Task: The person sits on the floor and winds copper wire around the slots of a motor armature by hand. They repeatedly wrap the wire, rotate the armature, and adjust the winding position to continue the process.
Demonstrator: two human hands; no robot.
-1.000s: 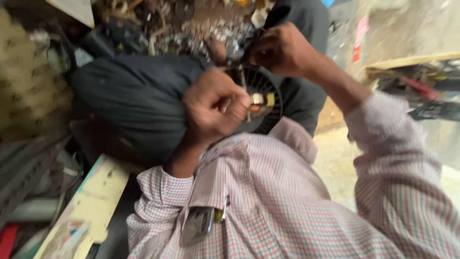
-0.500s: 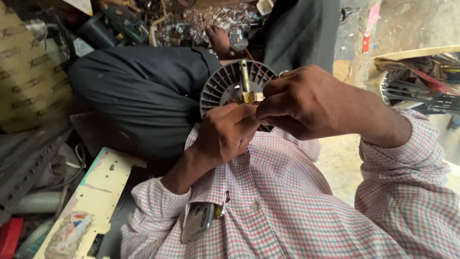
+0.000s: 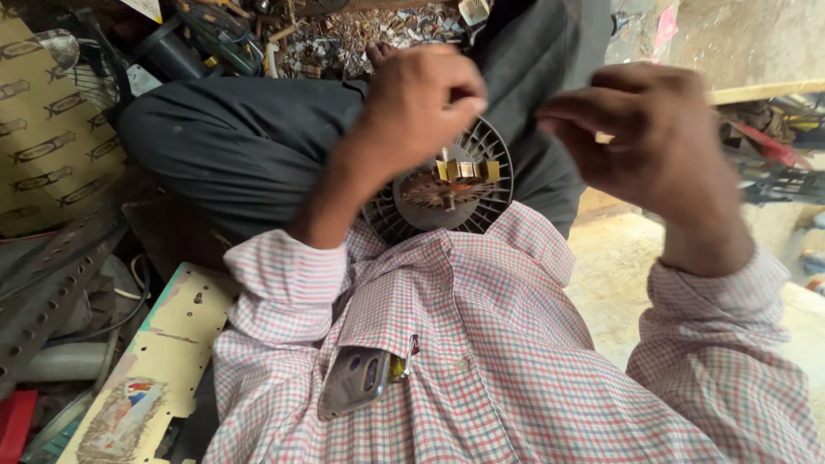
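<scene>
A round black finned motor disc (image 3: 481, 210) with a brass fitting (image 3: 468, 169) at its centre rests in my lap against my checked shirt. My left hand (image 3: 421, 99) is bunched over the disc's upper left rim, fingertips right above the brass fitting, and seems to grip the disc there. My right hand (image 3: 653, 142) hovers to the right of the disc, clear of it, with fingers half curled and nothing visible in them. It is slightly blurred.
My dark-trousered legs (image 3: 249, 146) are crossed in front. Metal scraps (image 3: 361, 34) litter the floor beyond. A perforated metal strip (image 3: 51, 292) and a pale printed board (image 3: 146, 378) lie at the left. A phone (image 3: 357, 378) sticks out of my shirt pocket.
My right hand has pulled away from the brass fitting to the right. My left hand has shifted up onto the disc's upper rim, leaving the fitting in view.
</scene>
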